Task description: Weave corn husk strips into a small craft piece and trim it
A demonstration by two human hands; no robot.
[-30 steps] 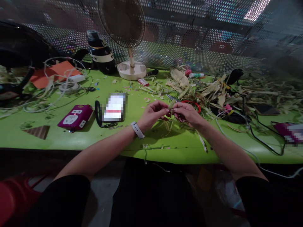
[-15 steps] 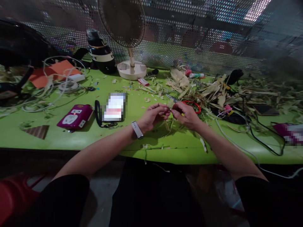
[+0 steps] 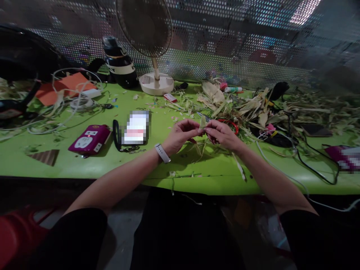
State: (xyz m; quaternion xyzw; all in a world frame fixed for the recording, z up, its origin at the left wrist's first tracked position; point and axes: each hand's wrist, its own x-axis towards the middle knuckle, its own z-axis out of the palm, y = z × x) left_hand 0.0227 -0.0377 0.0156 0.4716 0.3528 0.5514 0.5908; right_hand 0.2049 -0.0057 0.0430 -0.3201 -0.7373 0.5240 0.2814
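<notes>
My left hand (image 3: 181, 135) and my right hand (image 3: 222, 134) meet above the green table (image 3: 112, 165), fingertips pinching the same small strip of pale corn husk (image 3: 202, 122). The strip stands up between the two hands. A white watch band sits on my left wrist. Red-handled scissors (image 3: 229, 123) lie on the table just behind my right hand. A heap of dry husks (image 3: 247, 107) spreads to the right of and behind the hands.
A desk fan (image 3: 154, 80) stands at the back centre, a black bottle (image 3: 119, 63) to its left. A magenta power strip (image 3: 89, 139), a blurred card (image 3: 136, 127), orange paper (image 3: 66, 86), white cables (image 3: 70, 101) and black cables (image 3: 315, 161) lie about. A perforated screen closes the back.
Both hands stay together on the husk strip with only small finger shifts; the right hand has edged slightly up and back. Nothing else moved.
</notes>
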